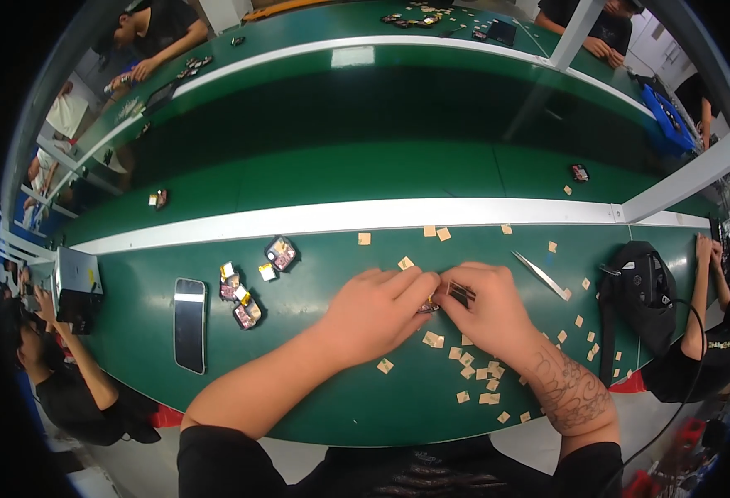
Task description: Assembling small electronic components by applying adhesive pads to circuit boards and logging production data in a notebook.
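Over the green table, my left hand and my right hand meet, fingers closed. Between them sits a small dark-cased electronic module, mostly hidden by my left fingers. My right thumb and fingers pinch at its side; a dark, thin-edged thing shows within that hand, too covered to name. Below and right of my hands lie many small tan square pieces. Similar dark modules with a yellow-and-white tab, one apart and others together, rest to the left.
White-tipped tweezers lie right of my hands. A phone is at the left, near a grey box. A black bag with a cable stands at the right. A white rail crosses behind; other people sit around.
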The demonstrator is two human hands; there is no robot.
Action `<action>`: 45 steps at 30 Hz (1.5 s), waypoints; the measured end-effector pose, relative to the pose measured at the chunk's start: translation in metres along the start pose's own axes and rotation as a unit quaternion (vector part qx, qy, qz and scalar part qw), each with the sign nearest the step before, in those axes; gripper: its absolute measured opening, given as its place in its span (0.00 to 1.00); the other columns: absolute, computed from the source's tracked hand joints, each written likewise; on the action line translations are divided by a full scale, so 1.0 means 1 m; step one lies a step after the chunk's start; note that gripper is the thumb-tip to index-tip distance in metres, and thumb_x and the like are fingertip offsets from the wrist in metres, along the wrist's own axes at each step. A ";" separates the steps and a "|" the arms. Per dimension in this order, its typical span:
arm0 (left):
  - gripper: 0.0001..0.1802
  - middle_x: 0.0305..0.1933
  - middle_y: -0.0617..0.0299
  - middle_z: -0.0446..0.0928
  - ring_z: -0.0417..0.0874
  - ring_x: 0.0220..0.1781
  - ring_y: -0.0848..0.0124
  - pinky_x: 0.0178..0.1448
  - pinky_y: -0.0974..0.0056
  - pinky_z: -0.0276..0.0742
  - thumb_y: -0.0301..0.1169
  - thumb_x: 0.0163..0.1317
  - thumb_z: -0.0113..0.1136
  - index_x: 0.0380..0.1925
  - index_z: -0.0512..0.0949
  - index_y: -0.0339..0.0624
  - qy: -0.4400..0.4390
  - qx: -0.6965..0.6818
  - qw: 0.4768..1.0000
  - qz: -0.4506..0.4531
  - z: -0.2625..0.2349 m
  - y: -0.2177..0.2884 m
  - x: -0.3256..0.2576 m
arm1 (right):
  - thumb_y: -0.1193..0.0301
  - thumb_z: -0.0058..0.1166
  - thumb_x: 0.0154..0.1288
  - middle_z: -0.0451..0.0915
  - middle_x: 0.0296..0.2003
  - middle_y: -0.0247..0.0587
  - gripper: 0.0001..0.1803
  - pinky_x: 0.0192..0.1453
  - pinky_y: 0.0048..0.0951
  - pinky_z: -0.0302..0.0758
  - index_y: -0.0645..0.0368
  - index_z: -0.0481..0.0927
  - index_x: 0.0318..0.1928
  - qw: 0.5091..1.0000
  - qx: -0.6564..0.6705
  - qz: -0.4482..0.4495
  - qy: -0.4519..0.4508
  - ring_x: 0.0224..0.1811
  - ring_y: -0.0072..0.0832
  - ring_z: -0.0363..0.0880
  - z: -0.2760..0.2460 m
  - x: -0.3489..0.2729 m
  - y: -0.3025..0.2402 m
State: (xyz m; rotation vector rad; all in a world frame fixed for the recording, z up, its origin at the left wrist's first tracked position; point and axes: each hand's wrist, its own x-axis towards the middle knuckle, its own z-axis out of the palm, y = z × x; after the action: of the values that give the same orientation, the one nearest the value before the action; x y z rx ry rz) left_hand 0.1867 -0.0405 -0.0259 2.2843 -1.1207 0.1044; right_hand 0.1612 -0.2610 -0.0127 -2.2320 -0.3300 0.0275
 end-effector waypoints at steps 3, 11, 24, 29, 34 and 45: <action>0.23 0.46 0.62 0.80 0.86 0.39 0.58 0.44 0.55 0.83 0.37 0.63 0.76 0.56 0.81 0.52 -0.011 0.042 0.999 0.007 0.000 0.003 -0.001 | 0.81 0.65 0.63 0.86 0.32 0.47 0.09 0.37 0.36 0.83 0.63 0.88 0.44 0.999 0.038 -0.009 0.020 0.33 0.42 0.88 -0.001 -0.004 0.008; 0.16 0.48 0.64 0.78 0.84 0.38 0.62 0.45 0.56 0.81 0.36 0.64 0.76 0.52 0.88 0.56 -0.046 0.060 0.997 0.010 0.001 0.006 -0.004 | 0.78 0.65 0.70 0.85 0.36 0.45 0.08 0.39 0.31 0.84 0.64 0.88 0.48 0.995 0.072 0.021 0.069 0.35 0.33 0.89 -0.014 -0.002 0.018; 0.16 0.46 0.61 0.80 0.84 0.39 0.61 0.42 0.57 0.81 0.33 0.58 0.78 0.48 0.89 0.52 -0.024 0.074 0.995 0.063 0.007 0.008 0.012 | 0.69 0.57 0.80 0.84 0.41 0.49 0.07 0.43 0.47 0.81 0.59 0.84 0.47 0.985 0.043 -0.073 0.150 0.40 0.53 0.85 -0.014 0.002 0.037; 0.14 0.45 0.58 0.82 0.86 0.39 0.56 0.44 0.54 0.84 0.31 0.57 0.78 0.44 0.89 0.48 0.017 0.107 0.993 0.043 0.010 -0.004 0.044 | 0.68 0.52 0.81 0.84 0.43 0.49 0.09 0.47 0.51 0.81 0.54 0.82 0.53 0.977 0.082 -0.109 0.163 0.44 0.55 0.85 -0.008 0.000 0.042; 0.12 0.44 0.54 0.81 0.86 0.44 0.53 0.52 0.55 0.83 0.23 0.60 0.74 0.44 0.86 0.39 0.183 0.015 0.977 -0.104 0.020 -0.067 0.108 | 0.72 0.50 0.81 0.84 0.43 0.54 0.09 0.49 0.50 0.82 0.59 0.79 0.55 0.972 0.132 -0.080 0.176 0.43 0.54 0.86 -0.015 -0.005 0.033; 0.19 0.54 0.51 0.81 0.81 0.58 0.48 0.60 0.46 0.79 0.30 0.61 0.73 0.53 0.86 0.50 0.220 0.190 0.951 -0.108 0.033 -0.078 0.101 | 0.72 0.54 0.80 0.81 0.47 0.58 0.17 0.54 0.52 0.81 0.57 0.82 0.65 0.972 0.069 -0.122 0.190 0.48 0.59 0.82 -0.002 0.011 0.048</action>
State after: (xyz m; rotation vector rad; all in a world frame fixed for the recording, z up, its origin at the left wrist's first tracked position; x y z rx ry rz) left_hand 0.3032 -0.0919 -0.0583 2.5202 -0.6540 0.7613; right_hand 0.1827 -0.2884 -0.0474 -1.9920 -0.3751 -0.4871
